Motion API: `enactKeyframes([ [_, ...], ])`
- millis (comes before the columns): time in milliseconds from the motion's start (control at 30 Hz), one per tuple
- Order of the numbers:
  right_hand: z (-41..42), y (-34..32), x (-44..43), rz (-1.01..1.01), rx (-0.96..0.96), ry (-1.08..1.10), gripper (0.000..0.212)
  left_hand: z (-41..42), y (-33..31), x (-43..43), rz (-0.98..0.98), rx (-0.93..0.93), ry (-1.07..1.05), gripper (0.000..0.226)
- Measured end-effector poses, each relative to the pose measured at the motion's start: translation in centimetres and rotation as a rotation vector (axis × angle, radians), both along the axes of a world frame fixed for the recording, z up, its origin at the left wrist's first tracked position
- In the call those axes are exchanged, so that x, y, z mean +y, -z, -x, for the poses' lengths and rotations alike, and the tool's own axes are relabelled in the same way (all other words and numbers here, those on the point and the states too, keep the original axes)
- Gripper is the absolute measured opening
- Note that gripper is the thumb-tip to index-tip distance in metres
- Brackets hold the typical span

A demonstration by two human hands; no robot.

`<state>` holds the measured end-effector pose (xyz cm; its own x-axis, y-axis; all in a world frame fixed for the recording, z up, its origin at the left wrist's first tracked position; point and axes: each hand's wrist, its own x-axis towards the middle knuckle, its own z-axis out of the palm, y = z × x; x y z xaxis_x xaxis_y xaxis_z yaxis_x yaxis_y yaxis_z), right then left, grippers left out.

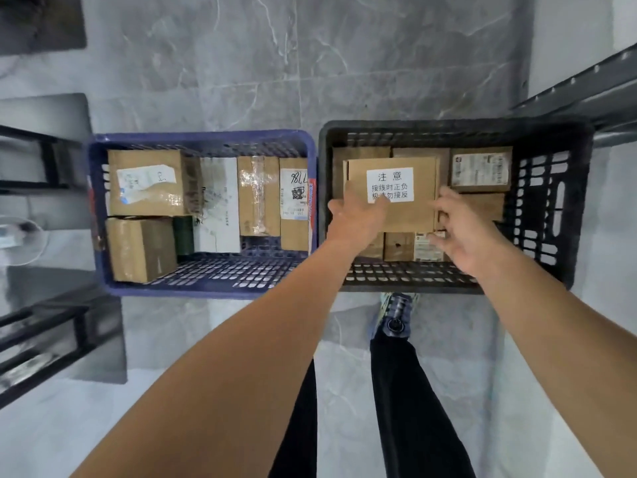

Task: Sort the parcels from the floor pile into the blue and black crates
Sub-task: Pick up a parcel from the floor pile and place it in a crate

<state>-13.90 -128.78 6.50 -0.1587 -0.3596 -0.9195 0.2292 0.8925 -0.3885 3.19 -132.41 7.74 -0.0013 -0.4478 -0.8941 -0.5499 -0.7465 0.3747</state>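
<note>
Bare forearms (241, 357), two, reaching into the black slatted plastic crate (448, 127). Item: brown cardboard parcel with white caution label (406, 215), lying on lower parcels (481, 169) at that crate's centre. Left hand (356, 219): fingers straight, pressing its top. Right hand (465, 236): fingers curled at its right edge; gripping or loose, not determinable. Risk: the uneven stack beneath may tip it askew once freed. Blue slatted plastic crate (203, 136): alongside, part filled. Floor pile: out of view. Lower labels: mostly covered.
</note>
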Motion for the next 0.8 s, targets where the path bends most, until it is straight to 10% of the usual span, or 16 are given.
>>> enactKeyframes([
  [400,-2.3,9.5,-3.9,0.038,-0.044,0.106,0.053,0.9,9.9,-2.4,0.1,-0.123,0.146,0.072],
  [567,-2.8,11.3,-4.5,0.088,-0.047,0.244,0.021,0.0,11.4,-1.7,0.105,-0.13,0.235,0.071],
  [800,-3.1,10.7,-5.1,0.143,-0.054,0.025,0.018,0.2,11.7,-2.0,0.016,-0.085,0.227,0.072],
])
